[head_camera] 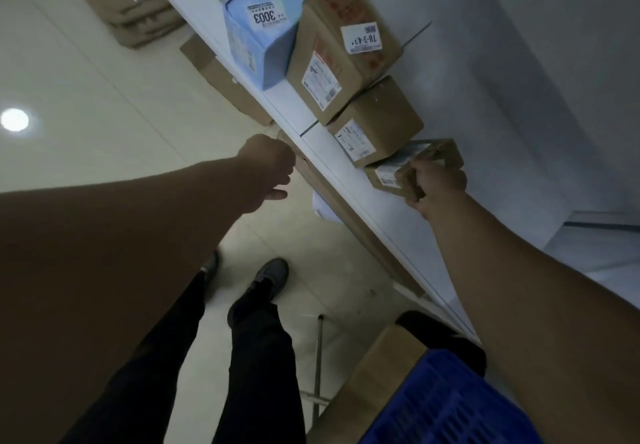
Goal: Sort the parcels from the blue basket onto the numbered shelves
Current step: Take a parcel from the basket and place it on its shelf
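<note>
On shelf (289, 104) | right hand (437, 184) outstretched, fingers gripping parcel (398, 171) | left hand (268, 170) fingers loosely curled, empty

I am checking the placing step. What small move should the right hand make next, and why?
Probably settle the small box down beside the bigger box, then let go: the right hand grips it at the shelf; the left hand holds nothing.

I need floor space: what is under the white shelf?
Brown cartons poke out beneath the front edge of the white shelf; whatever lies further back is covered by the board.
</note>
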